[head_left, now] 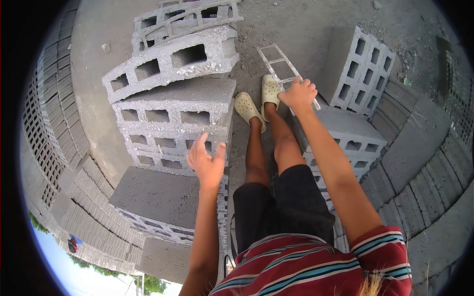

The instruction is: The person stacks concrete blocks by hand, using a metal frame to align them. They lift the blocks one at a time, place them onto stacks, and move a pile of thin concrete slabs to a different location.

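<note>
My right hand [298, 93] is closed round one end of a thin, pale ladder-shaped frame [279, 60] with crossbars, which reaches forward beyond my feet. My left hand [206, 162] hangs with fingers apart and nothing in it, in front of a stack of grey hollow concrete blocks [173, 106]. On top of that stack, one hollow block [170, 61] lies tilted, its holes facing me. A similar grey frame [190, 22] rests on the blocks at the far end.
More hollow blocks [363, 69] stand upright at the right, beside a lower stack [345, 128] near my right forearm. Long block rows [81, 197] curve along the left, with others [419, 187] along the right. My clog-covered feet [249, 108] stand on dusty ground between the stacks.
</note>
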Action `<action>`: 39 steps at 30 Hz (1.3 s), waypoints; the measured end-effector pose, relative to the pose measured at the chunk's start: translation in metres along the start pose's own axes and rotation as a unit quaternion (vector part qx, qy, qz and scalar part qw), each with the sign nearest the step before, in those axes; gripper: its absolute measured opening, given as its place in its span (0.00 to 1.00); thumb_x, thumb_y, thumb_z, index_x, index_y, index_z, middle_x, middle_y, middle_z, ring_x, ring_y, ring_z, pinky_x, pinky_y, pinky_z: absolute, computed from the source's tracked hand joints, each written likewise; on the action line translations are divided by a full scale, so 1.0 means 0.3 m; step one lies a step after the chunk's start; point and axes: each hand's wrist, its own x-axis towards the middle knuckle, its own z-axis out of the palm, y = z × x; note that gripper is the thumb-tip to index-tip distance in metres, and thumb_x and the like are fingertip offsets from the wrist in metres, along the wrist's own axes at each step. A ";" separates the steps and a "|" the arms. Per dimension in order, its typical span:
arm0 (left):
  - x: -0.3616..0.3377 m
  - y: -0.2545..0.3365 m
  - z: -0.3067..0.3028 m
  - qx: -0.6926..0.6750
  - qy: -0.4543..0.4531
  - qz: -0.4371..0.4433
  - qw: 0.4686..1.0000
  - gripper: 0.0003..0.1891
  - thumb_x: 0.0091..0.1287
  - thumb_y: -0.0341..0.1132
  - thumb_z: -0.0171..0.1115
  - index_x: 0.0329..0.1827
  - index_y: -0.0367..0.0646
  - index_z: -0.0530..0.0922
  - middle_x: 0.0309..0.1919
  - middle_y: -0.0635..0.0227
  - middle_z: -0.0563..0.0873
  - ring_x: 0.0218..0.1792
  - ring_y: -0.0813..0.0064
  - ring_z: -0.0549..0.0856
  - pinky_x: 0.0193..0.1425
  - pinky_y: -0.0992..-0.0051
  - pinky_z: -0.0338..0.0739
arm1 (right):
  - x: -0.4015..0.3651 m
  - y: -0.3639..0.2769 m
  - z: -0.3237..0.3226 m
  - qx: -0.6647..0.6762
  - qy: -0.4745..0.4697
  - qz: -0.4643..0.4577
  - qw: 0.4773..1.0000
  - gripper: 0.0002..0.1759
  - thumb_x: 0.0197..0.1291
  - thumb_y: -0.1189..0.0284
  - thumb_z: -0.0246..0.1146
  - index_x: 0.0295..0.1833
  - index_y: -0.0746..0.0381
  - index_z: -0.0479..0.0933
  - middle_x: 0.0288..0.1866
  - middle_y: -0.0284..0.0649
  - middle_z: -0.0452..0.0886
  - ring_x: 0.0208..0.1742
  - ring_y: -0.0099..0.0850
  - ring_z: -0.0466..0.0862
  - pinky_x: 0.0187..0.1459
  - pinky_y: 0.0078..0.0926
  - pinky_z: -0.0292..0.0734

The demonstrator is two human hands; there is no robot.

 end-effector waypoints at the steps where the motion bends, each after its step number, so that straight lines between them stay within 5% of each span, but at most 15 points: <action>1: -0.021 -0.008 0.017 -0.023 -0.008 -0.015 1.000 0.28 0.52 0.41 0.66 0.55 0.44 0.70 0.57 0.59 0.74 0.60 0.61 0.68 0.65 0.58 0.49 | 0.052 0.028 -0.001 -0.075 0.034 -0.037 0.996 0.48 0.33 0.53 0.64 0.63 0.64 0.63 0.55 0.50 0.68 0.57 0.44 0.66 0.55 0.35 0.58; 4: -0.053 -0.004 0.034 -0.067 0.018 -0.017 0.997 0.27 0.52 0.38 0.66 0.55 0.43 0.71 0.56 0.56 0.73 0.59 0.60 0.69 0.63 0.60 0.52 | 0.158 0.141 -0.005 -0.232 0.084 -0.122 0.961 0.45 0.36 0.53 0.66 0.61 0.64 0.64 0.54 0.47 0.69 0.56 0.41 0.67 0.55 0.35 0.59; 8: -0.071 -0.029 0.049 -0.102 0.047 -0.014 0.994 0.27 0.52 0.38 0.66 0.55 0.39 0.70 0.56 0.53 0.73 0.59 0.57 0.69 0.64 0.57 0.51 | 0.184 0.282 0.079 -0.269 0.058 -0.071 0.959 0.46 0.35 0.50 0.67 0.61 0.64 0.64 0.55 0.48 0.68 0.54 0.41 0.68 0.53 0.36 0.60; 15: -0.105 -0.075 0.106 -0.027 0.088 -0.016 0.996 0.35 0.47 0.42 0.69 0.58 0.39 0.66 0.57 0.54 0.70 0.60 0.56 0.65 0.65 0.55 0.51 | 0.151 0.415 0.274 -0.041 -0.056 0.047 0.996 0.43 0.43 0.50 0.65 0.62 0.64 0.63 0.58 0.50 0.66 0.60 0.48 0.66 0.59 0.47 0.58; 17: -0.107 -0.071 0.121 0.041 0.070 -0.039 0.996 0.36 0.46 0.43 0.70 0.57 0.39 0.65 0.59 0.55 0.67 0.62 0.55 0.63 0.65 0.51 0.48 | 0.127 0.369 0.279 -0.074 0.066 -0.123 0.987 0.38 0.47 0.53 0.63 0.61 0.64 0.64 0.60 0.49 0.65 0.60 0.46 0.66 0.59 0.46 0.59; 20: -0.093 -0.071 0.146 0.109 0.046 -0.051 0.992 0.36 0.43 0.44 0.71 0.55 0.38 0.67 0.58 0.57 0.67 0.63 0.55 0.61 0.66 0.47 0.46 | -0.067 0.128 0.062 -0.013 0.159 -0.445 0.881 0.29 0.50 0.62 0.60 0.58 0.62 0.68 0.60 0.46 0.67 0.60 0.42 0.66 0.58 0.41 0.61; 22: -0.073 -0.068 0.137 0.142 0.042 -0.059 0.987 0.35 0.43 0.44 0.72 0.53 0.36 0.68 0.58 0.56 0.67 0.64 0.53 0.61 0.67 0.47 0.44 | -0.328 -0.103 -0.124 -0.030 0.187 -0.665 0.723 0.27 0.49 0.66 0.58 0.58 0.60 0.68 0.58 0.42 0.69 0.60 0.38 0.67 0.60 0.39 0.60; 25: -0.025 -0.077 0.135 0.129 0.041 -0.050 0.990 0.30 0.43 0.44 0.71 0.47 0.35 0.73 0.53 0.57 0.74 0.63 0.56 0.63 0.69 0.50 0.42 | -0.418 -0.278 -0.135 -0.160 0.247 -0.724 0.624 0.22 0.51 0.67 0.54 0.53 0.60 0.73 0.56 0.38 0.70 0.62 0.36 0.64 0.65 0.39 0.54; 28: 0.034 -0.089 0.151 0.101 -0.057 -0.101 0.988 0.25 0.44 0.45 0.71 0.40 0.36 0.76 0.45 0.59 0.79 0.63 0.61 0.65 0.70 0.54 0.41 | -0.356 -0.429 -0.122 -0.309 0.257 -0.754 0.520 0.19 0.51 0.66 0.53 0.48 0.59 0.77 0.55 0.35 0.72 0.64 0.36 0.62 0.67 0.41 0.51; 29: 0.032 -0.114 0.187 0.101 0.035 -0.062 0.992 0.20 0.43 0.43 0.71 0.33 0.39 0.78 0.35 0.64 0.83 0.56 0.67 0.73 0.71 0.57 0.41 | -0.340 -0.467 -0.126 -0.330 0.225 -0.768 0.501 0.18 0.49 0.66 0.54 0.46 0.59 0.77 0.53 0.35 0.73 0.65 0.35 0.61 0.68 0.41 0.51; 34: 0.024 -0.132 0.177 0.027 -0.009 -0.072 0.997 0.13 0.41 0.40 0.70 0.23 0.41 0.79 0.22 0.66 0.83 0.38 0.70 0.81 0.71 0.64 0.45 | -0.337 -0.537 -0.150 -0.411 0.203 -0.796 0.394 0.12 0.45 0.66 0.56 0.32 0.58 0.81 0.39 0.33 0.78 0.63 0.38 0.62 0.69 0.43 0.48; 39: 0.030 -0.125 0.127 0.003 0.019 -0.064 0.998 0.12 0.37 0.37 0.70 0.23 0.43 0.79 0.20 0.63 0.82 0.31 0.70 0.83 0.69 0.65 0.50 | -0.380 -0.571 -0.192 -0.421 0.135 -0.791 0.422 0.12 0.46 0.66 0.56 0.32 0.55 0.83 0.39 0.30 0.80 0.61 0.35 0.64 0.69 0.44 0.46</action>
